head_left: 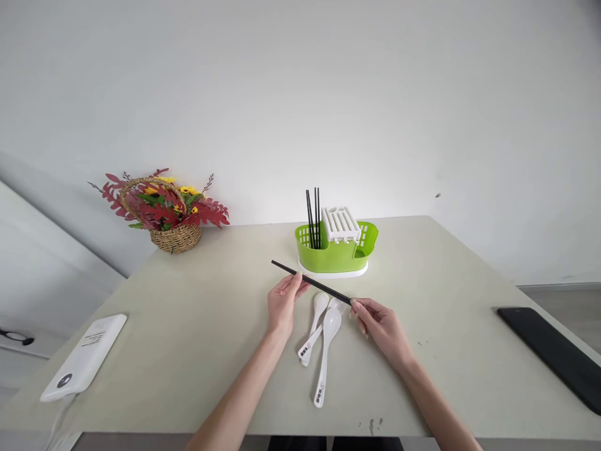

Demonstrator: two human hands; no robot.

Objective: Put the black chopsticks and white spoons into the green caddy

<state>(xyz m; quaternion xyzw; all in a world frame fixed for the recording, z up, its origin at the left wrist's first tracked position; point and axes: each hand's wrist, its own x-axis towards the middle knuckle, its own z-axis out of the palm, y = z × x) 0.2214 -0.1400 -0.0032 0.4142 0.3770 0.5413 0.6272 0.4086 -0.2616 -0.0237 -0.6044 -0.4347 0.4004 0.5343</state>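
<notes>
Both hands hold black chopsticks (326, 288) slantwise above the table; I cannot tell whether it is one stick or two pressed together. My left hand (283, 300) pinches the upper-left part, and my right hand (379, 326) grips the lower-right end. Under and between the hands lie white spoons (332, 322), partly overlapping, with small dark prints on their handles. Beyond them stands a green utensil holder (328, 258) on a white base. Several black chopsticks (314, 219) stand upright in its left compartment, and a white slotted rack (342, 224) sits over its middle.
A wicker basket (176, 239) of red leaves and yellow flowers stands at the back left. A white power bank (87, 357) with a cable lies at the left edge, a black phone (551, 351) at the right. A wall (300, 113) rises behind the table (225, 357).
</notes>
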